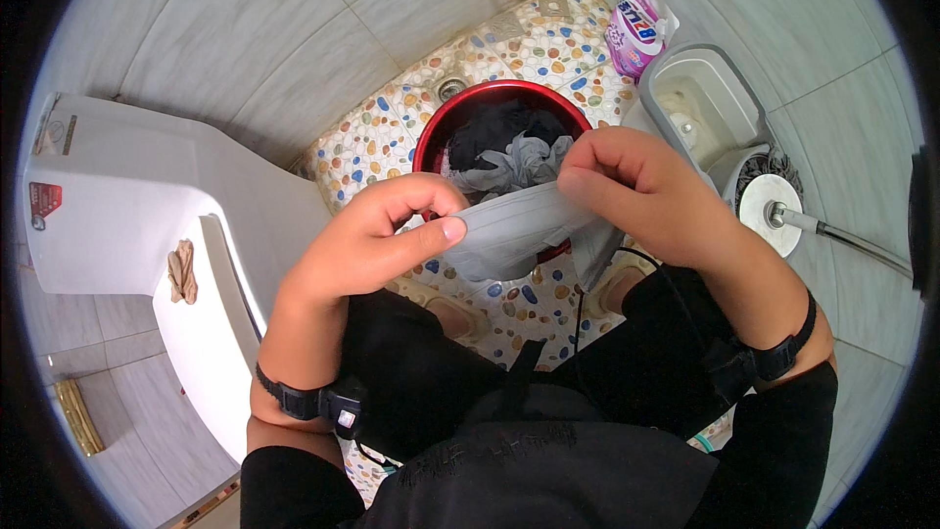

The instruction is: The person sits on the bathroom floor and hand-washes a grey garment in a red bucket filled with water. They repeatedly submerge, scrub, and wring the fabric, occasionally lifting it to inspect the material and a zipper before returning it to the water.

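Note:
A grey garment (pixel 514 224) is stretched between my two hands over the near rim of a red basin (pixel 507 87). My left hand (pixel 382 239) pinches its left end between thumb and fingers. At the other end my right hand (pixel 646 191) grips the fabric with curled fingers, and part of the cloth hangs down below it. Inside the basin lie dark clothes (pixel 488 132) and a crumpled light grey cloth (pixel 525 162). The basin stands on the pebble-patterned floor in front of my feet; the stretched garment hides part of its near side.
At the right stand a grey mop bucket (pixel 701 106) and a mop (pixel 771 213) with a metal handle. A purple detergent bag (pixel 639 29) leans by the wall. On the left, a white toilet (pixel 205 323) carries a small brown cloth (pixel 182 272). A floor drain (pixel 450 88) lies behind the basin.

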Available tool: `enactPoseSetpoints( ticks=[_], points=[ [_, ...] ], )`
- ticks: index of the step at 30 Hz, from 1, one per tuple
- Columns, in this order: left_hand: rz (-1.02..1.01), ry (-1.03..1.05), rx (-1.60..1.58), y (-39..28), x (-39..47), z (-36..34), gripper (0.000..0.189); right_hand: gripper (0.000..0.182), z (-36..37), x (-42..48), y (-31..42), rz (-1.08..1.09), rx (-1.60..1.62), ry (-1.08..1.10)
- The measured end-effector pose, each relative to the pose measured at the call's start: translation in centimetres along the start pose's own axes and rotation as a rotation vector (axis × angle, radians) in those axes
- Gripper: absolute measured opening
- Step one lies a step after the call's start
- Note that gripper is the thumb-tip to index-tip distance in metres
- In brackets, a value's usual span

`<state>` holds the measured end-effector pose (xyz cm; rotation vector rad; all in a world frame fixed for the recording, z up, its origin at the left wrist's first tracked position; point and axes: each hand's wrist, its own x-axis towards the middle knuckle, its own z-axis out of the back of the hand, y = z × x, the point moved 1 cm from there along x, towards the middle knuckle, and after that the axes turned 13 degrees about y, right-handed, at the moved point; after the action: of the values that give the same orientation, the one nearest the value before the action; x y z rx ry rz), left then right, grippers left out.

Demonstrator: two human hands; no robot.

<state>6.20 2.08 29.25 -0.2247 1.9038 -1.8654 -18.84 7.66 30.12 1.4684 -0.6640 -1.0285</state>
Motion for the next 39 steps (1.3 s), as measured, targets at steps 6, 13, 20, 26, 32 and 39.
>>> enactPoseSetpoints(
  ticks=[6,13,20,26,32,39],
  points=[
    [0.086,0.043,-0.161,0.3,0.7,-1.0,0.014,0.019,-1.5,1.1,-0.1,0.071,0.032,0.053],
    [0.054,0.063,-0.060,0.0,0.8,-1.5,0.015,0.015,-2.5,2.2,0.6,0.048,-0.074,0.133],
    [-0.099,0.075,0.256,0.2,0.0,0.2,0.018,0.020,-2.2,2.0,0.7,0.029,0.018,0.107],
    [-0.057,0.131,0.249,0.0,-0.4,0.4,0.020,0.016,-1.4,1.4,0.7,0.015,0.032,0.026],
    [0.005,0.172,0.259,0.0,-0.7,1.0,0.022,0.015,-0.2,0.9,0.9,0.015,0.008,-0.027],
    [-0.012,0.199,0.255,-0.3,-0.5,1.1,0.020,0.019,1.0,0.7,0.2,0.014,-0.016,0.002]
  ],
)
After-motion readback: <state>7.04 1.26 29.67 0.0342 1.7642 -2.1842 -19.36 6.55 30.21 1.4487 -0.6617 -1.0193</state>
